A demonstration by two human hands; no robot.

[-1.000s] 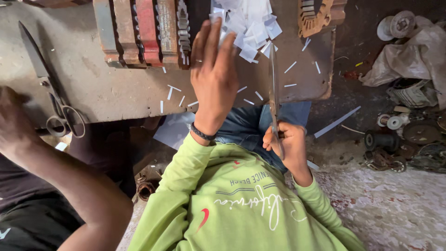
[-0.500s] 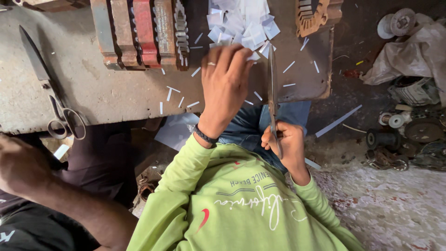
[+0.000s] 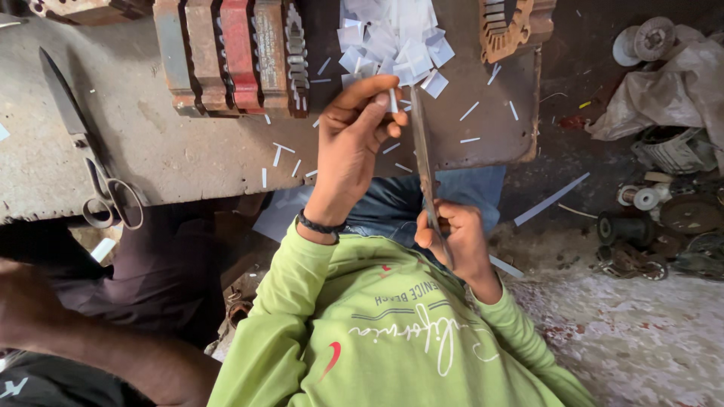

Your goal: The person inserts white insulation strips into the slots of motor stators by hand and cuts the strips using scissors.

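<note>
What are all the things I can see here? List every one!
table: one, grey, across the top
metal blocks: about five, rusty, one red, table's far edge
paper squares: a heap, white, top middle
paper strips: many, white, scattered on the table
scissors: one, dark, table's left
spools: several, pale, floor at right
other person's arm: one, lower left
long shears: one, grey, in the right hand
paper bit: one, white, pinched
left hand: pinching the paper bit
right hand: gripping the long shears

We see a worn grey tabletop w/ rusty metal blocks at its far edge. Dirt floor on the right, pale dusty patches, cluttered w/ spools & a crumpled sack. Soft daylight.
</note>
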